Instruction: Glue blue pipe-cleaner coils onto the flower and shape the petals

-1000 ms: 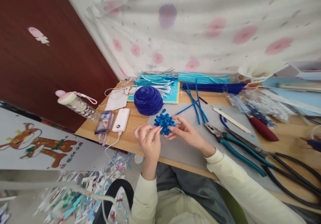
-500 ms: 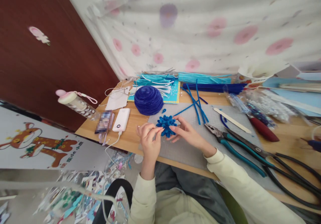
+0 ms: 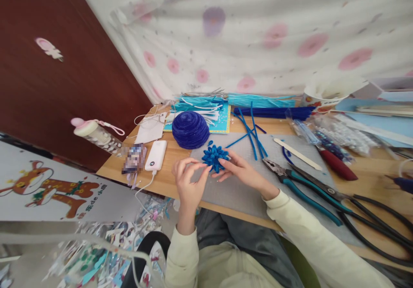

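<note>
Fingers (image 3: 226, 162) hold blue flower (image 3: 213, 157) over wooden table (image 3: 167, 174).

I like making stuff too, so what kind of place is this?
Probably a home craft table: the hands work a blue pipe-cleaner flower, with loose pipe cleaners and pliers lying nearby.

Both hands hold a blue flower (image 3: 214, 157) of bent pipe cleaners above a grey mat (image 3: 238, 185). The right hand (image 3: 240, 171) grips its right side; the left hand (image 3: 188, 184) pinches its left edge with the fingertips. A dark blue dome (image 3: 190, 130) sits behind it, a power bank (image 3: 155, 155) to the left, and pliers (image 3: 300, 185) to the right.
</note>
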### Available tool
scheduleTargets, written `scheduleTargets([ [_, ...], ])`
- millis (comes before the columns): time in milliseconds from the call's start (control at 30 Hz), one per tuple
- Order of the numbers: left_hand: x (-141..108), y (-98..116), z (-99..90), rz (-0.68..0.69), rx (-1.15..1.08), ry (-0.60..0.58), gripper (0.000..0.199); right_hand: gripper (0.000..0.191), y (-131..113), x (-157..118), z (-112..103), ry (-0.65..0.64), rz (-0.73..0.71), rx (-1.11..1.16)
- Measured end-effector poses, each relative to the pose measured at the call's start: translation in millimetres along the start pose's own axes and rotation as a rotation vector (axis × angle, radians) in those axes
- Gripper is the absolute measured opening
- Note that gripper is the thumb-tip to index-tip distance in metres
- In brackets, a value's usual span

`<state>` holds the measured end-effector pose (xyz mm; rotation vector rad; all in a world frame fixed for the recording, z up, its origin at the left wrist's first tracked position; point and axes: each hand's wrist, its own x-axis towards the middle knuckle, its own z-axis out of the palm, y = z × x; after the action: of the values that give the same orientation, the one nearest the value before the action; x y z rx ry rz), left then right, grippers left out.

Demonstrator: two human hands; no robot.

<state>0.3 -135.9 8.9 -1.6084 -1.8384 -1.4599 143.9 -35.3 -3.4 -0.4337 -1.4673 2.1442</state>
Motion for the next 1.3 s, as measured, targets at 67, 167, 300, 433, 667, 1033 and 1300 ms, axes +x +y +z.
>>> scheduleTargets([
  [67, -3, 1, 4.9, -0.003, 0.026, -0.014, 0.007, 0.047, 1, 0, 0, -0.015, -0.019, 0.053],
  [167, -6, 2, 12.4, -0.055, 0.032, 0.008, 0.008, 0.043, 3, 0, 0, -0.039, -0.026, 0.091],
  [300, -10, 6, 17.4, -0.097, 0.044, 0.085, 0.008, 0.04, 2, 0, 1, -0.038, -0.04, 0.095],
  [433, -12, 13, 19.6, -0.024, 0.104, 0.134, 0.005, 0.037, -1, -2, 3, -0.041, -0.046, 0.069],
  [667, -14, 15, 21.5, 0.008, 0.196, 0.191, 0.004, 0.036, -3, -3, 7, -0.052, -0.043, 0.052],
  [1033, -11, 15, 18.5, -0.016, 0.123, 0.197, 0.008, 0.037, 0, -3, 7, -0.061, -0.044, 0.055],
  [1300, -12, 12, 19.6, -0.043, 0.093, 0.189, 0.008, 0.041, 4, -2, 6, -0.054, -0.035, 0.066],
])
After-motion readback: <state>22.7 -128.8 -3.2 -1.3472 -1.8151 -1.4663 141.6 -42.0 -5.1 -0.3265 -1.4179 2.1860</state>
